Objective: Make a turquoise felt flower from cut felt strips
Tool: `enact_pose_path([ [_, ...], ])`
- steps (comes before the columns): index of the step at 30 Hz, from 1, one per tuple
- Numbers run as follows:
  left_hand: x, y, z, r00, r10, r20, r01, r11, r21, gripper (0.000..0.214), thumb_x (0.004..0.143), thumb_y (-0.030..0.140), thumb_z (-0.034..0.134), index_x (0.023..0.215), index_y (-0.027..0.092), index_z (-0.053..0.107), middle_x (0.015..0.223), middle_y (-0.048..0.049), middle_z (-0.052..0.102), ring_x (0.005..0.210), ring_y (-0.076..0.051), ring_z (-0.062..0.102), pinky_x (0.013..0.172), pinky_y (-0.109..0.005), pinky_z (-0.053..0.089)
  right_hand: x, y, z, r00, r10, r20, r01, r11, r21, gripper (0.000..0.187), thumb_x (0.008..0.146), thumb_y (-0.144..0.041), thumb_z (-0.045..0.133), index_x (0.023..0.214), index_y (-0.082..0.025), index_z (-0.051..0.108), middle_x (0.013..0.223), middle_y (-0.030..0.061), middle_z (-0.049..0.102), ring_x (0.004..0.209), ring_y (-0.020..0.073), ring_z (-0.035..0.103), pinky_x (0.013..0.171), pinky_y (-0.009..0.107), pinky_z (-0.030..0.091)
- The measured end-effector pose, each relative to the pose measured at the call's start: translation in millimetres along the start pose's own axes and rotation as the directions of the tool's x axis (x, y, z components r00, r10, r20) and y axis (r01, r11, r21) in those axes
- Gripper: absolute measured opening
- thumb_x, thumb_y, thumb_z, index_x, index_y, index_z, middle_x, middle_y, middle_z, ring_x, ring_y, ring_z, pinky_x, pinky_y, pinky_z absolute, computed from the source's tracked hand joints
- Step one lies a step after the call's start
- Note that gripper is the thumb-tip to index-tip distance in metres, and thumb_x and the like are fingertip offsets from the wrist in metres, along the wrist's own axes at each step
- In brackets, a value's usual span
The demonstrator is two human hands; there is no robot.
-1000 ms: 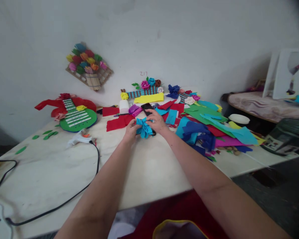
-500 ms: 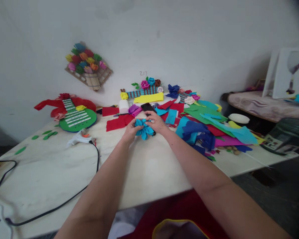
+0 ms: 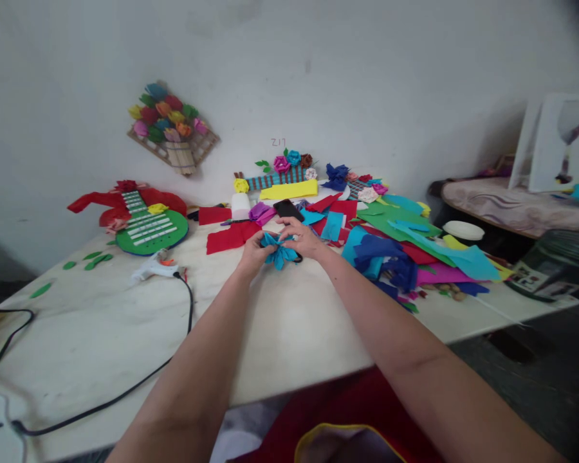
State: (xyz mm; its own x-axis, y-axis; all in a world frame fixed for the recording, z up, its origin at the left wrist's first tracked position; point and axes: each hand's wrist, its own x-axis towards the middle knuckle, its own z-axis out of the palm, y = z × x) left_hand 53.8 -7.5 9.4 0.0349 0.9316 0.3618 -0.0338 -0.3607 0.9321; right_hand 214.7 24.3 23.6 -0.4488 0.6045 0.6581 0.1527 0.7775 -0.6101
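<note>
A light-blue paper flower [image 3: 276,252] is held just above the white table [image 3: 280,328], near its middle. My left hand [image 3: 252,253] grips the flower's left side with curled fingers. My right hand [image 3: 302,238] pinches its right side from above. Black scissors handles peek out under the right hand, partly hidden. A black phone [image 3: 286,208] lies just behind my hands.
A heap of coloured paper sheets [image 3: 405,247] covers the table's right side. Red paper [image 3: 231,235] lies behind the left hand. A glue gun [image 3: 152,268] with a black cord [image 3: 125,392] sits left. A green guitar craft [image 3: 147,228] and paper flower pieces [image 3: 282,170] stand at the back.
Both hands have shifted slightly and pressed the blue flower's petals closer together; the flower looks a little more bunched.
</note>
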Motion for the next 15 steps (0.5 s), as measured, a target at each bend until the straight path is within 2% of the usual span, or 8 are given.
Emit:
enact_pose_path([
  [7,2.1,-3.6,0.0,0.995,0.099,0.024,-0.102,0.974,0.204,0.031,0.057,0.023,0.064,0.086,0.015,0.058,0.064,0.0033,0.053,0.057,-0.01,0.046,0.056,-0.022,0.04,1.0,6.1,4.2,0.998,0.055,-0.03,-0.06,0.967,-0.249,0.012,0.062,-0.013,0.061,0.073,-0.016,0.063,0.118,0.0081,0.051,0.109,0.0215,0.05,0.095,0.036,0.038],
  [12,0.1,-1.3,2.8,0.982,0.185,0.027,-0.182,0.918,0.353,0.046,0.057,0.019,0.063,0.102,0.016,0.057,0.062,0.0051,0.048,0.055,-0.008,0.04,0.055,-0.02,0.037,0.9,9.9,5.6,0.999,0.05,-0.015,-0.051,0.923,-0.38,0.007,0.065,-0.014,0.058,0.067,-0.018,0.063,0.12,0.0039,0.054,0.106,0.0201,0.054,0.092,0.034,0.042],
  [15,-2.5,1.6,4.6,0.985,0.171,0.033,-0.173,0.94,0.296,0.057,0.056,0.021,0.065,0.112,0.016,0.052,0.062,0.0052,0.047,0.054,-0.008,0.04,0.054,-0.021,0.036,0.8,10.7,4.7,0.999,0.034,-0.003,-0.032,0.911,-0.412,0.011,0.067,-0.011,0.055,0.064,-0.019,0.063,0.119,0.0024,0.055,0.102,0.0183,0.056,0.09,0.032,0.043],
])
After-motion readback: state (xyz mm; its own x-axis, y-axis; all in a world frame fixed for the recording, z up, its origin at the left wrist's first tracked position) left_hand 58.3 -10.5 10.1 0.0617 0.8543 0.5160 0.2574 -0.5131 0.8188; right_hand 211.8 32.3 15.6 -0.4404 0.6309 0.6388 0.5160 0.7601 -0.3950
